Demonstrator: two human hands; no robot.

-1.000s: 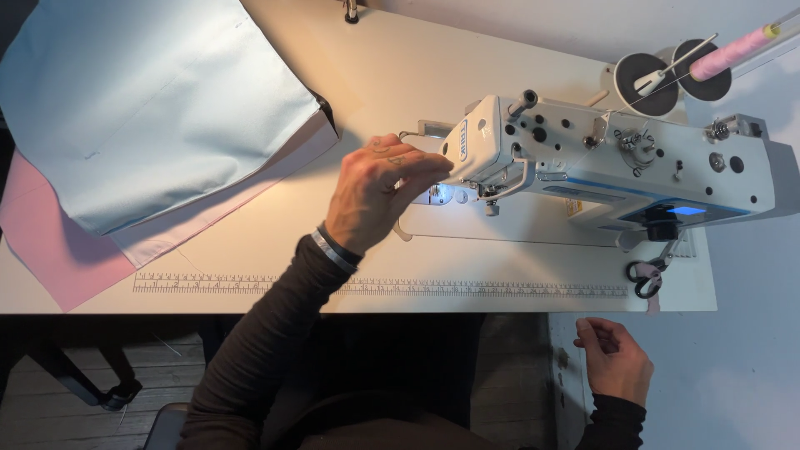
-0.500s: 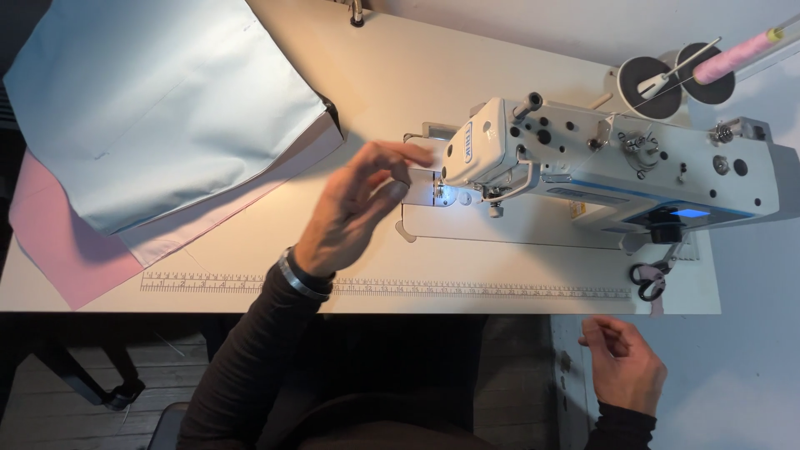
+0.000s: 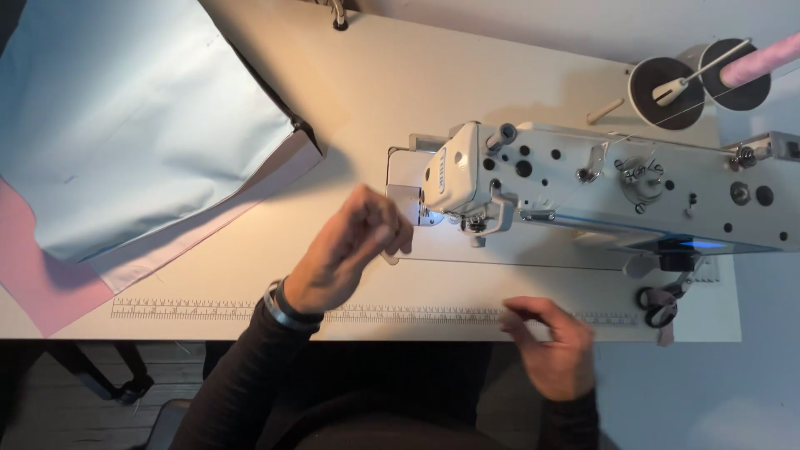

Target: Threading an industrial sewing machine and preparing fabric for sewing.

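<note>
Left hand (image 3: 346,254) near sewing machine (image 3: 617,187) needle.

Sewing workshop: industrial sewing machine (image 3: 608,187)

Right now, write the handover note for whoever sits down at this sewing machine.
Left hand: raised beside the needle end of the sewing machine, fingers loosely curled; whether it holds anything cannot be told.
Right hand: at the table's front edge, by the printed ruler strip; blurred, grip unclear.
Fabric: light blue sheet over pink pieces, stacked at far left, apart from the machine.
Scissors hang at the front right. Pink thread cone at the back right.
Done: machine lamp is on.
Left: no fabric is under the needle yet.
</note>
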